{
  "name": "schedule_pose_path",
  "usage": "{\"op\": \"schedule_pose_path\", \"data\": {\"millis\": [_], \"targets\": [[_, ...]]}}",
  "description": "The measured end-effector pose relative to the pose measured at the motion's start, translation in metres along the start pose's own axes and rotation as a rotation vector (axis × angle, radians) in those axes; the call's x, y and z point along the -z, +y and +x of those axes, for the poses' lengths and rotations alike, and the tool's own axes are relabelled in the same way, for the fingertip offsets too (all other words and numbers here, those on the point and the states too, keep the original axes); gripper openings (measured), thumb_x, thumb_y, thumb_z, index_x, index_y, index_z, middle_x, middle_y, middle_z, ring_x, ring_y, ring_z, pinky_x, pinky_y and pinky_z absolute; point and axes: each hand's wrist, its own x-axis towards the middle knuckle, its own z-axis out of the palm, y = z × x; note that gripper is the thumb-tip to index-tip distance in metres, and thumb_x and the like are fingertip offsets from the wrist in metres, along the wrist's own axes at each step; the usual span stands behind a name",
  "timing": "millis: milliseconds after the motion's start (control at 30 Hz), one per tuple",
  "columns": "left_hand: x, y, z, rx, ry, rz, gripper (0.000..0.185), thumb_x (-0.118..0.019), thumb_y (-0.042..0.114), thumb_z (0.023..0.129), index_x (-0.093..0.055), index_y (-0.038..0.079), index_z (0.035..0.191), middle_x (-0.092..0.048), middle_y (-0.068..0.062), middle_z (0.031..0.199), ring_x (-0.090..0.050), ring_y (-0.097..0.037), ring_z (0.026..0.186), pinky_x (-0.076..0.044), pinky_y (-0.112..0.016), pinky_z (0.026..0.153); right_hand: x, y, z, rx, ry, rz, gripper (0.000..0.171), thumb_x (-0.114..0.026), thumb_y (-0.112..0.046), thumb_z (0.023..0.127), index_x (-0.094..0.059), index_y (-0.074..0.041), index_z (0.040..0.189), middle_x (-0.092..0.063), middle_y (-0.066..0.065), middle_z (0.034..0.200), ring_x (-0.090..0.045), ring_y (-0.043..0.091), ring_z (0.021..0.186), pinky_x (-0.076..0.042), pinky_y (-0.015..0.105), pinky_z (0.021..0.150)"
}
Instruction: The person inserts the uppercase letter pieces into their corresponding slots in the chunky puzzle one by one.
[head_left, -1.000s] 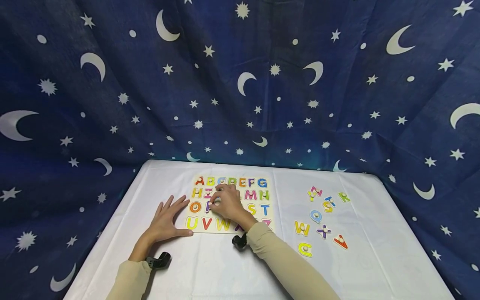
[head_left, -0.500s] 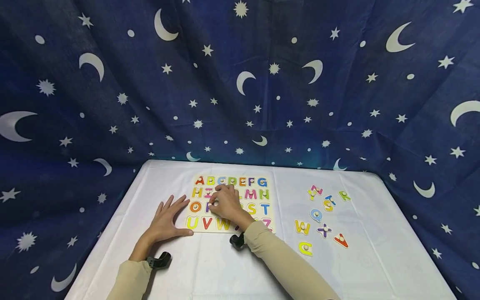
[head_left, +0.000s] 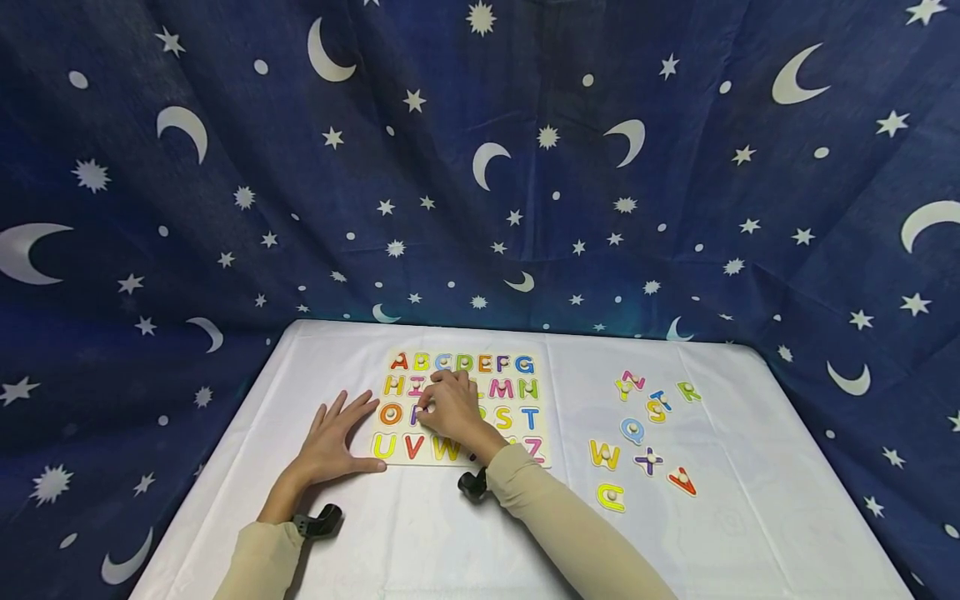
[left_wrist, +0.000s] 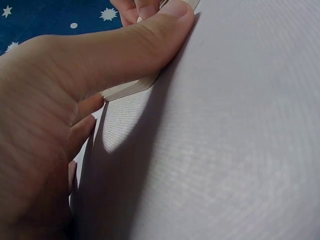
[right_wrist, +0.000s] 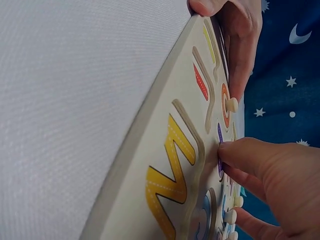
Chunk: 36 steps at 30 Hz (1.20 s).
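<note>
My right hand (head_left: 453, 408) is over the alphabet peg puzzle board (head_left: 547, 417), thumb and finger pinching the purple letter P (right_wrist: 220, 134). That P lies at its place in the third row, beside the orange O (head_left: 390, 414). How deep it sits cannot be told, as the fingers partly cover it. My left hand (head_left: 330, 446) lies at the board's left side with fingers spread. Its thumb (left_wrist: 165, 30) rests along the front corner of the board, and the other fingers reach toward the left edge. Pegged letters fill much of the two back rows; my right hand hides some.
Loose pegged letters lie right of the board on the white cloth (head_left: 750, 517): W (head_left: 604, 456), X (head_left: 648, 461), V (head_left: 682, 482), U (head_left: 611, 498), Q (head_left: 632, 431), R (head_left: 687, 392) and several others. A starry dark-blue curtain (head_left: 480, 100) hangs behind the table.
My right wrist has shifted slightly left, showing more of the printed Z. The fingers stay at the purple P. My left hand has not moved.
</note>
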Motion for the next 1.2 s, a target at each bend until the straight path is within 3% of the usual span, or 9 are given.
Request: {"op": "schedule_pose_path", "data": {"millis": [233,367,500,633,800,1000,1200], "targets": [[-0.001,0.0,0.0,-0.002,0.002,-0.001,0.109,-0.091,0.061,0.062,-0.051,0.011,0.151,-0.039,-0.015,0.162,-0.016,-0.05,0.153,-0.002,-0.071,0.12,-0.002,0.005,0.001,0.017,-0.009,0.023,0.006,-0.082,-0.032,0.086,-0.079,-0.028,0.084,-0.06,0.002,0.14,-0.046,0.033,0.128,-0.041,0.049,0.097],[0.0,0.001,0.0,-0.001,0.001,-0.006,0.109,-0.091,0.06,0.062,-0.051,0.011,0.151,-0.039,-0.015,0.162,-0.015,-0.05,0.153,-0.002,-0.071,0.12,0.002,0.012,0.001,0.065,0.0,0.067,0.012,-0.081,-0.034,0.088,-0.079,-0.026,0.097,-0.061,0.005,0.139,-0.047,0.033,0.129,-0.042,0.048,0.1],[0.0,0.003,-0.001,0.002,-0.001,-0.006,0.109,-0.091,0.06,0.062,-0.051,0.011,0.151,-0.039,-0.015,0.162,-0.015,-0.05,0.153,-0.002,-0.071,0.12,0.018,0.027,-0.002,0.151,0.032,0.177,0.028,-0.082,-0.029,0.089,-0.076,-0.017,0.113,-0.064,0.008,0.136,-0.051,0.033,0.13,-0.041,0.051,0.109],[0.0,0.003,0.0,0.012,0.001,-0.003,0.11,-0.091,0.06,0.061,-0.051,0.011,0.151,-0.039,-0.015,0.162,-0.015,-0.049,0.153,-0.002,-0.07,0.121,0.041,0.049,-0.01,0.199,0.058,0.257,0.032,-0.082,-0.021,0.089,-0.075,-0.01,0.117,-0.067,0.009,0.131,-0.054,0.032,0.127,-0.039,0.053,0.112],[0.001,0.003,-0.001,0.016,-0.001,-0.002,0.111,-0.092,0.06,0.061,-0.051,0.011,0.151,-0.039,-0.015,0.162,-0.014,-0.049,0.153,-0.002,-0.07,0.121,0.068,0.087,-0.026,0.165,0.109,0.248,0.035,-0.084,-0.02,0.087,-0.074,-0.011,0.119,-0.067,0.011,0.131,-0.053,0.034,0.128,-0.039,0.054,0.112],[0.003,0.002,-0.001,0.002,0.014,0.0,0.11,-0.092,0.059,0.061,-0.052,0.01,0.15,-0.04,-0.016,0.161,-0.015,-0.05,0.152,-0.003,-0.071,0.12,0.096,0.137,-0.053,0.124,0.159,0.238,0.037,-0.085,-0.015,0.086,-0.074,-0.01,0.121,-0.069,0.012,0.128,-0.056,0.034,0.119,-0.044,0.054,0.102],[-0.002,0.001,-0.002,-0.008,0.019,-0.011,0.11,-0.092,0.06,0.061,-0.052,0.009,0.15,-0.04,-0.017,0.161,-0.015,-0.051,0.152,-0.004,-0.072,0.119,0.12,0.182,-0.087,0.025,0.166,0.213,0.037,-0.085,-0.016,0.085,-0.076,-0.012,0.121,-0.07,0.01,0.127,-0.057,0.034,0.119,-0.043,0.056,0.101]]}}
